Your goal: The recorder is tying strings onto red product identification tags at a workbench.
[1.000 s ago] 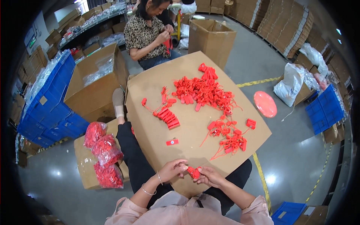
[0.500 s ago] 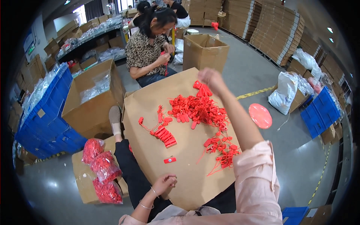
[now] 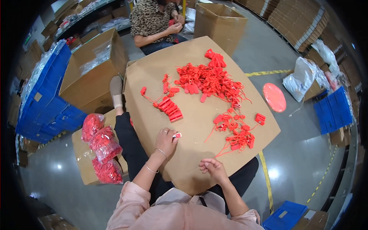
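Observation:
My left hand [image 3: 166, 142] is closed on a small red tag [image 3: 177, 135] with a white spot, at the near part of the cardboard tabletop [image 3: 191, 147]. Loosely bent, with the fingers partly apart, my right hand [image 3: 213, 169] hovers over the near edge; no object shows clearly in it. Beyond my left hand lies a row of red tags [image 3: 168, 109] side by side. A large tangled heap of red corded tags [image 3: 209, 78] covers the far middle, with a smaller tangle [image 3: 239, 138] nearer on the right.
Across the table sits a co-worker [image 3: 153, 23] in a patterned shirt, beside a tall open carton [image 3: 220, 28]. Left are another open carton [image 3: 90, 69], blue crates [image 3: 42, 111] and filled red bags [image 3: 105, 143]. A red round stool [image 3: 274, 97] stands right.
My right hand has come back from the far edge to the near edge. My left hand has moved forward and taken the red tag. The red object in the air is gone from view.

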`<state>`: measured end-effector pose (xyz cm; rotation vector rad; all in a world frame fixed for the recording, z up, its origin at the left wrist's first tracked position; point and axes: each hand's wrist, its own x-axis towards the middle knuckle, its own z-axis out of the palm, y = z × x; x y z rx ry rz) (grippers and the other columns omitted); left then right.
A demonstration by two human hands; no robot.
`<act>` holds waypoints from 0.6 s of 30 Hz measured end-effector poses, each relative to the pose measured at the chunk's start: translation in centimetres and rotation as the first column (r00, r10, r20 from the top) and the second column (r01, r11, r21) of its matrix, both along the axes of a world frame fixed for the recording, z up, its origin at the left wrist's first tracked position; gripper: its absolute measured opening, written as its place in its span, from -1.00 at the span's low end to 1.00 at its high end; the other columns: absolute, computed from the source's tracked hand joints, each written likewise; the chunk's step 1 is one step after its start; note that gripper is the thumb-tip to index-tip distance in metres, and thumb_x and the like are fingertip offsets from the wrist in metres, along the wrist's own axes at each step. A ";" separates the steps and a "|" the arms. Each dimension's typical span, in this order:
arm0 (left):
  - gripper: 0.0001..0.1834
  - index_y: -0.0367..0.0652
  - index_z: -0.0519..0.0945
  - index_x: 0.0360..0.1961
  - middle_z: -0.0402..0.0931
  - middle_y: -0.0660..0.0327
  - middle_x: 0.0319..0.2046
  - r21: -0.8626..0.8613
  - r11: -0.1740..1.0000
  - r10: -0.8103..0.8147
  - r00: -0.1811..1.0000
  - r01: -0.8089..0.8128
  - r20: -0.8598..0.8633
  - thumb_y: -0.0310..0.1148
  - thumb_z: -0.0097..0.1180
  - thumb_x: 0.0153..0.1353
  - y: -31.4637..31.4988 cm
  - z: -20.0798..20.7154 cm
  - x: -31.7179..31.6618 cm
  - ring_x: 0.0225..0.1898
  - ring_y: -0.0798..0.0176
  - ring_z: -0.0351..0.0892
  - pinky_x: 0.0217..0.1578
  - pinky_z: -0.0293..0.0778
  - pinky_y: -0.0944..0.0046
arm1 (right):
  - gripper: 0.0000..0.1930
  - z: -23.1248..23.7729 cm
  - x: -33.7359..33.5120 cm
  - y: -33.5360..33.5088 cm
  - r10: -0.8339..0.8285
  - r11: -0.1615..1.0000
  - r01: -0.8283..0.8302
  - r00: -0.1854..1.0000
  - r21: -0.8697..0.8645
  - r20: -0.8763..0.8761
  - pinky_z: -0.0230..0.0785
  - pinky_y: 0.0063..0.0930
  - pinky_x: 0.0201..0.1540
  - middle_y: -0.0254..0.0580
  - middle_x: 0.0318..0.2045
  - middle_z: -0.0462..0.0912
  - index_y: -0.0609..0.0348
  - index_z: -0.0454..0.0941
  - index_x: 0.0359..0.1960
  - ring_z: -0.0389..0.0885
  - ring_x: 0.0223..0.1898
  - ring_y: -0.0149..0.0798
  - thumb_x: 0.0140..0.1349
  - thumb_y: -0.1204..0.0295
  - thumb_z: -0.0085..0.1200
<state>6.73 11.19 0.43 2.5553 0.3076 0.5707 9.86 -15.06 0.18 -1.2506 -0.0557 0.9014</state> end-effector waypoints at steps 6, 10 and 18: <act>-0.80 -0.24 0.35 -0.44 0.42 0.07 -0.46 -0.107 0.993 -0.040 0.999 0.039 -0.004 -0.42 0.11 -0.03 -1.2 -0.1 0.2 -0.37 0.00 0.41 -0.36 0.37 0.13 | -0.79 0.7 0.9 -0.6 0.109 0.971 -0.039 0.951 -0.237 0.289 0.38 -0.58 -0.34 -0.18 -0.33 0.57 0.29 0.44 -0.16 0.53 -0.42 -0.38 0.20 0.46 -0.04; -0.84 -0.24 0.34 -0.42 0.41 0.10 -0.57 -0.374 0.926 0.017 0.998 -0.040 -0.065 -0.45 0.06 0.03 -2.1 0.7 -1.6 -0.54 0.09 0.43 -0.49 0.36 0.19 | -0.83 3.3 5.0 1.7 0.445 0.835 0.207 0.289 -0.509 0.848 0.36 -0.43 -0.30 -0.14 -0.39 0.49 0.28 0.45 -0.28 0.49 -0.35 -0.20 0.06 0.54 0.00; -0.90 -0.18 0.34 -0.37 0.38 0.33 -0.62 -0.896 0.426 -0.039 0.987 -0.124 -0.155 -0.42 -0.01 0.16 -2.5 1.4 -4.5 -0.72 0.54 0.24 -0.70 0.14 0.54 | -0.90 2.2 10.3 5.6 0.691 0.706 0.378 -0.183 -0.599 0.700 0.32 -0.28 -0.25 -0.12 -0.48 0.41 0.24 0.43 -0.55 0.44 -0.34 -0.08 0.06 0.48 -0.07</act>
